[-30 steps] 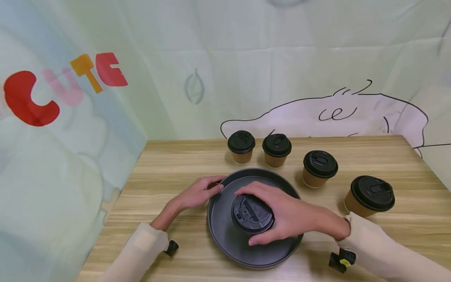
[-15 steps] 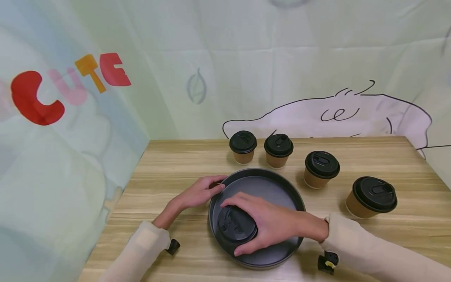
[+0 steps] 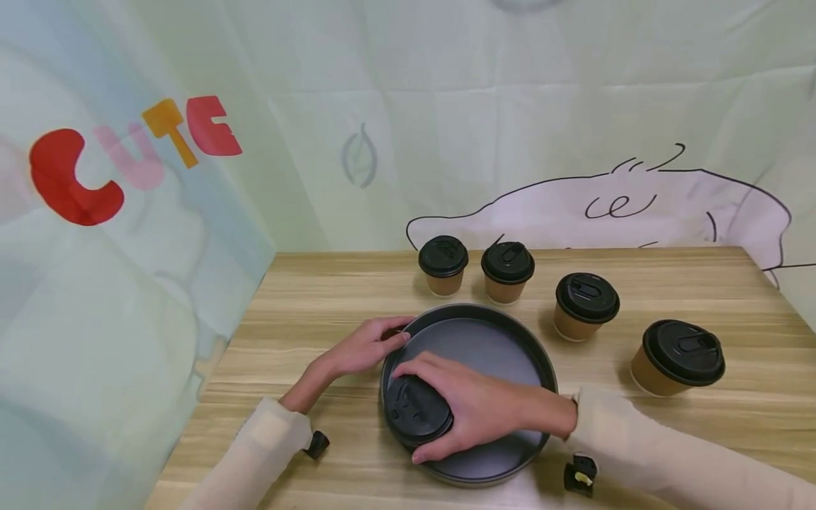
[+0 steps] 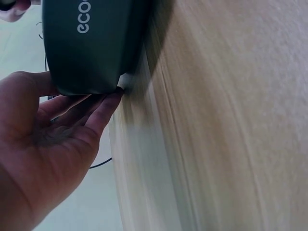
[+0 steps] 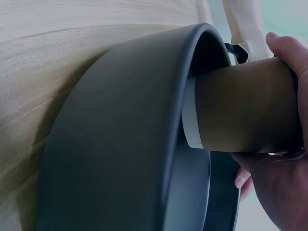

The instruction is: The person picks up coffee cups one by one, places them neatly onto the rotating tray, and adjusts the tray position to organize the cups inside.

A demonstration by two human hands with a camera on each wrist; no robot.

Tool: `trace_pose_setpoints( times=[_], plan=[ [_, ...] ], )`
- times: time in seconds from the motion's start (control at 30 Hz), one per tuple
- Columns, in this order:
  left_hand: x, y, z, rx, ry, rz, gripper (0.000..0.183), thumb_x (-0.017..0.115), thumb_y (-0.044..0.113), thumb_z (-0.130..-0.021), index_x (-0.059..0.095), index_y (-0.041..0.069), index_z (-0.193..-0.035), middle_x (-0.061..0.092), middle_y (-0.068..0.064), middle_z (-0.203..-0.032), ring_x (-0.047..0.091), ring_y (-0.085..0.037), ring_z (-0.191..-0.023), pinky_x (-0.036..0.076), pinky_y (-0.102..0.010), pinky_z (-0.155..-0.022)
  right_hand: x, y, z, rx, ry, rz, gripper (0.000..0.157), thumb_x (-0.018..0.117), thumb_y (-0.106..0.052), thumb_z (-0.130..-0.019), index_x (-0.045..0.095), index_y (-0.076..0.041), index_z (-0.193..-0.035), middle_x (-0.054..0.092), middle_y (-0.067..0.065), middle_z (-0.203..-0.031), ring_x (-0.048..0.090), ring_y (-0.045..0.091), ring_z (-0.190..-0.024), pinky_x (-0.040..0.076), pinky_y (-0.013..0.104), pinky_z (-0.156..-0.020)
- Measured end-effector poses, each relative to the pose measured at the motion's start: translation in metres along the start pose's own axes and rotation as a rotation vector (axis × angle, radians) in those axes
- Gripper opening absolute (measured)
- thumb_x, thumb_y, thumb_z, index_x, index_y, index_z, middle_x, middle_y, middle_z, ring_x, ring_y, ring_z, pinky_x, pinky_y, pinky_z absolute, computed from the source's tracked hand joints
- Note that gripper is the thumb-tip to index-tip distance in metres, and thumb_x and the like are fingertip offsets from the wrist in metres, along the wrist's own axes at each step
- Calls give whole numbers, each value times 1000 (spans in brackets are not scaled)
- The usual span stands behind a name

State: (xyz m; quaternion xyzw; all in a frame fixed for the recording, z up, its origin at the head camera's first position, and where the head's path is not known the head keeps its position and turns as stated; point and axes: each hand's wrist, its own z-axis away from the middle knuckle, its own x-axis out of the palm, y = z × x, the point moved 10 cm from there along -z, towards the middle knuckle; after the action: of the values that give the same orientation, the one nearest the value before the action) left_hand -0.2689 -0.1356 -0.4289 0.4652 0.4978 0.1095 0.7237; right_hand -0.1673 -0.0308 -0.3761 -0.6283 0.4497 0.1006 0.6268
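Observation:
A round dark grey baking pan rests on the table, with "eco" lettering on its outer side in the left wrist view. My left hand grips its far left edge, thumb over the rim and fingers below. My right hand holds a brown paper cup by its upper part, thumb and fingers round the black lid. This cup is at the pan's near left side, within the rim. Whether its base touches the pan floor cannot be told.
Several more lidded brown cups stand beyond and right of the pan: one at the back, another beside it, a third and the nearest. A printed curtain borders the wooden table.
My right hand has carried the cup left and nearer, from the pan's middle to its near left side. The left hand keeps its grip on the rim.

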Motion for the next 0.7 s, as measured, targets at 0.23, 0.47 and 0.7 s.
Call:
trace_pose_setpoints(
  times=[0.23, 0.47, 0.7],
  plan=[
    [1, 0, -1, -2, -2, 0, 44, 52, 18, -109, 53, 3, -151, 59, -11, -146, 56, -23, -131, 44, -45, -110, 5, 2, -2, -9, 4, -9, 86, 84, -54, -83, 41, -25, -151, 49, -9, -134, 51, 6, -120, 44, 32, -106],
    [0, 0, -1, -4, 1, -9, 45, 52, 20, -109, 53, 3, -151, 59, -11, -146, 56, -23, -131, 45, -45, -110, 6, 3, -2, 1, 13, -18, 88, 85, -53, -83, 43, -18, -152, 49, -8, -134, 52, 7, -120, 45, 33, -106],
    [-1, 2, 1, -5, 6, -13, 45, 52, 20, -109, 52, 2, -151, 58, -12, -147, 55, -24, -130, 44, -48, -110, 8, 4, -2, 8, 13, -18, 90, 84, -55, -83, 41, -18, -153, 49, -8, -134, 52, 7, -120, 44, 33, -106]
  ],
)
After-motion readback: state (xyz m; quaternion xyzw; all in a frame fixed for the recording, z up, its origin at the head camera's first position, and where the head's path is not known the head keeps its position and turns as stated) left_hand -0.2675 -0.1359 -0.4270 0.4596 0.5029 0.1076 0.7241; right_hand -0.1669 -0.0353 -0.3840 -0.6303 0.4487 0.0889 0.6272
